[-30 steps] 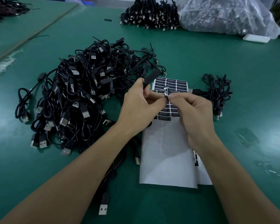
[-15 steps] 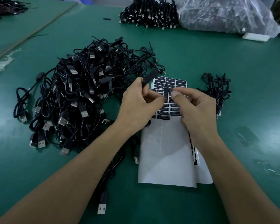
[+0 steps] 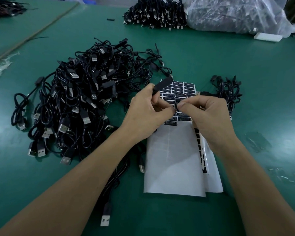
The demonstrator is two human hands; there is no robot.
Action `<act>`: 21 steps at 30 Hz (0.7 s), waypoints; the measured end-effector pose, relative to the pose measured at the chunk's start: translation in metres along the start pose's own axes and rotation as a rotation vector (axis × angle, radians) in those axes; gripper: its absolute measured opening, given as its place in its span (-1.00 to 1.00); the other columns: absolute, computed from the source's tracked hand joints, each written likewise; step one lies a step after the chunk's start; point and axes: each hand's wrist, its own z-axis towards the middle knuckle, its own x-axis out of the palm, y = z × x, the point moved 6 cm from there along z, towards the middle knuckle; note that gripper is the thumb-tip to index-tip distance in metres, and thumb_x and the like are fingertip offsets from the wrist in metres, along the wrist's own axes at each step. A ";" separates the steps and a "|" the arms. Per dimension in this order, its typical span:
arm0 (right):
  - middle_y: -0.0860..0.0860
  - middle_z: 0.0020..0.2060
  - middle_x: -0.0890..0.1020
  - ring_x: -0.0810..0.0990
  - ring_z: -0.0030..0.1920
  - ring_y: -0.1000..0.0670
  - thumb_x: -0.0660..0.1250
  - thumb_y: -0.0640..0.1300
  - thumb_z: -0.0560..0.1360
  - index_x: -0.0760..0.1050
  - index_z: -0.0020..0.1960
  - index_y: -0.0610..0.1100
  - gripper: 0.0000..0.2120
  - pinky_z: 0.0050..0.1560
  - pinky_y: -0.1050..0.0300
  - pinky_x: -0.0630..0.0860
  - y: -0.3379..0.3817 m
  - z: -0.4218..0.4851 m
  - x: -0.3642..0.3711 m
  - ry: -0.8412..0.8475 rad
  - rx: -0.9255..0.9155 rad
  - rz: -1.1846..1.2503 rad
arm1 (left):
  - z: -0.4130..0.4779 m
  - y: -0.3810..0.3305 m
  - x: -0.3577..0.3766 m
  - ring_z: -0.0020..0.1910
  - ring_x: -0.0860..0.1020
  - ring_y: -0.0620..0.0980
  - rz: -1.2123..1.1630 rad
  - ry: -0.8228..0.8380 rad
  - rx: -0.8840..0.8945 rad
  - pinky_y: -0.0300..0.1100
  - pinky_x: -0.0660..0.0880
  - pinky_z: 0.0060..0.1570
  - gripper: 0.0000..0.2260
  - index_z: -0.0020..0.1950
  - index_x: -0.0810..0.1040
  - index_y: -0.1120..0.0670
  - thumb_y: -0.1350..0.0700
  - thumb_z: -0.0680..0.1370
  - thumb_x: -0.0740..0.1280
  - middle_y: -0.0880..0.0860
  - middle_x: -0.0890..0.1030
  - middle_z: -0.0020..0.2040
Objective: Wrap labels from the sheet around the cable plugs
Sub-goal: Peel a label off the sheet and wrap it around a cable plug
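Step in hand: label off the sheet (image 3: 174, 159), not yet wrapped. Left hand (image 3: 146, 113) fingers curled round a black plug (image 3: 162, 86), held above the sheet on the desk (image 3: 255, 68). Right hand (image 3: 209, 114) pinches one label (image 3: 176, 103) by the left fingertips. Next, likely: square it to the plug, then wrap

A heap of black USB cables (image 3: 78, 106) is lying on the green table mat (image 3: 254, 68), left of the white label sheet (image 3: 172, 159). A small black cable bundle (image 3: 228, 92) is sitting right of the sheet's far end. Farther back, another black cable pile (image 3: 155, 14) is lying left of a clear plastic bag (image 3: 237, 14), a white rectangular block (image 3: 267, 37) resting before the bag.
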 end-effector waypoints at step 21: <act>0.01 -0.11 0.69 0.63 0.00 -0.03 0.45 -0.17 0.41 0.55 0.20 0.16 -0.58 -0.02 0.15 0.56 0.010 -0.007 0.015 0.002 0.010 0.520 | -0.001 -0.004 0.000 -0.33 0.59 -0.05 -0.054 -0.042 0.026 -0.31 0.43 -0.33 -0.61 -0.30 0.51 -0.19 -0.03 0.66 0.06 0.08 0.67 -0.26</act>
